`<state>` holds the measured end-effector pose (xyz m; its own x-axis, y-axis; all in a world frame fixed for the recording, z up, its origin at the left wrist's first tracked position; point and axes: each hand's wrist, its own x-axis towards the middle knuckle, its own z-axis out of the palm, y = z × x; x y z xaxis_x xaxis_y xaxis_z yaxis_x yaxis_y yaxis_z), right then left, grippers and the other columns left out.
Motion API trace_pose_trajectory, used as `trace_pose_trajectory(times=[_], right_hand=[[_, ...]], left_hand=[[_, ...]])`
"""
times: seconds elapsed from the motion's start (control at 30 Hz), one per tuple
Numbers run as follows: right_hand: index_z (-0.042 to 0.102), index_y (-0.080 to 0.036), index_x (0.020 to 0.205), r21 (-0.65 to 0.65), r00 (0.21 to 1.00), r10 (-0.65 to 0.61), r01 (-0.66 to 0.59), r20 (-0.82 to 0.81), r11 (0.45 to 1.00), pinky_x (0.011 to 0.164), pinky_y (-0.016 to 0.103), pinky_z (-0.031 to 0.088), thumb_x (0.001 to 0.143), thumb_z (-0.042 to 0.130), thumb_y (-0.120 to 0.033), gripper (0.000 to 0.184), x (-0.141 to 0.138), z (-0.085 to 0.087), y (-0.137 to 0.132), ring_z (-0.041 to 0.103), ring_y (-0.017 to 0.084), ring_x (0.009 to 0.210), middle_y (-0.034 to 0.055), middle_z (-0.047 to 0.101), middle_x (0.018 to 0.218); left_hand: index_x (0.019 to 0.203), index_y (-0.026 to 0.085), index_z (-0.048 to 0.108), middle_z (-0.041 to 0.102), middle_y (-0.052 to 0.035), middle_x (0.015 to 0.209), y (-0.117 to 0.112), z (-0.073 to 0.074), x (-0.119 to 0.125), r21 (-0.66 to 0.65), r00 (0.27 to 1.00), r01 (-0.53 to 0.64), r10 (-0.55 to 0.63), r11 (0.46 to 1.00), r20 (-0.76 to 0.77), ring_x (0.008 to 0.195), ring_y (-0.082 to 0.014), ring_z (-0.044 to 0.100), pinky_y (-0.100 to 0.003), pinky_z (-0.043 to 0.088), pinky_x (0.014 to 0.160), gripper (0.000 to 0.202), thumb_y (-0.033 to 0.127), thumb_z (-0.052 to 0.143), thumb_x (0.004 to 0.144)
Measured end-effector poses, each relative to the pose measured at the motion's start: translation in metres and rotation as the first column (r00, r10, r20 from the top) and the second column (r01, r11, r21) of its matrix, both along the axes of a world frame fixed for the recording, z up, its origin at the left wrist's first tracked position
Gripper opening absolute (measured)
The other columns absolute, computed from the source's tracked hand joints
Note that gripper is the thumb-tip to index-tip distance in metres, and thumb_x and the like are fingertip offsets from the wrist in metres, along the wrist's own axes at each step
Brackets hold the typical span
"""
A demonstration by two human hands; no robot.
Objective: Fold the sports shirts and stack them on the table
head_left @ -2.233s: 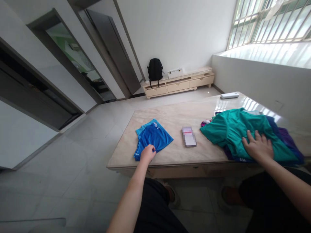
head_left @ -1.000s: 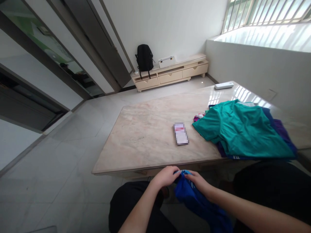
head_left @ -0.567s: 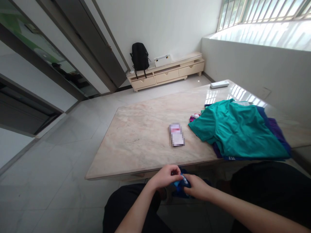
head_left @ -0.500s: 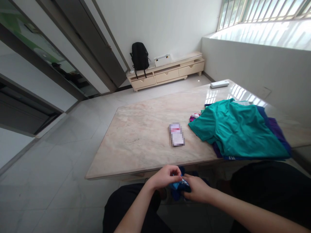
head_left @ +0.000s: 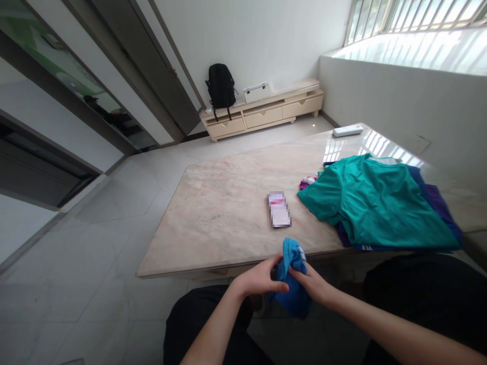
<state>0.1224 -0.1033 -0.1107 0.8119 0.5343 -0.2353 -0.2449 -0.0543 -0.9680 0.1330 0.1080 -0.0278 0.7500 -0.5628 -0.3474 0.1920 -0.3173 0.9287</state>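
Note:
Bunched blue cloth, likely a garment, hangs between my hands just off the table's near edge, with a white marking near its raised top. My right hand pinches its right side, thumb over the fabric. My left hand is curled loosely around the left side, fingers partly hidden behind the cloth and thumb in front. Beyond them, a phone-shaped object, pixelated, lies on the marble-look table. To the right is a pile of clothes topped by a green T-shirt.
A white oblong object lies at the table's far right corner. Against the wall, a low cabinet bears a black backpack and a white case. My legs are under the near edge.
The blue cloth has come up and opened out, its top now showing above my hands. My left hand has moved from a pinch to a looser hold.

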Motion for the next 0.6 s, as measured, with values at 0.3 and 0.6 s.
trace_pose_trajectory(times=[0.3,0.6], right_hand=[[0.076,-0.023,0.115,-0.179,0.859,-0.018,0.127,0.512,0.976,0.109,0.047,0.048,0.096,0.06,-0.046,0.034,0.005,0.008,-0.018,0.068,0.032,0.116,0.0113,0.074,0.123],[0.074,-0.016,0.088,-0.203,0.921,-0.073,0.161,0.381,0.966,0.087,0.038,0.055,0.088,0.058,-0.036,0.025,0.019,0.004,-0.011,0.07,0.028,0.087,0.0068,0.077,0.09]], left_hand=[[0.113,0.017,0.074,0.075,-0.0051,0.107,0.003,0.002,0.006,0.072,0.992,-0.108,0.104,0.992,0.065,0.099,-0.0259,0.067,-0.033,0.052,0.089,0.043,0.033,0.084,0.075],[0.092,0.014,0.069,0.065,0.0002,0.081,0.018,0.018,0.008,-0.059,0.901,-0.412,0.417,0.909,0.122,0.075,-0.014,0.06,-0.022,0.048,0.07,0.031,0.036,0.084,0.075]])
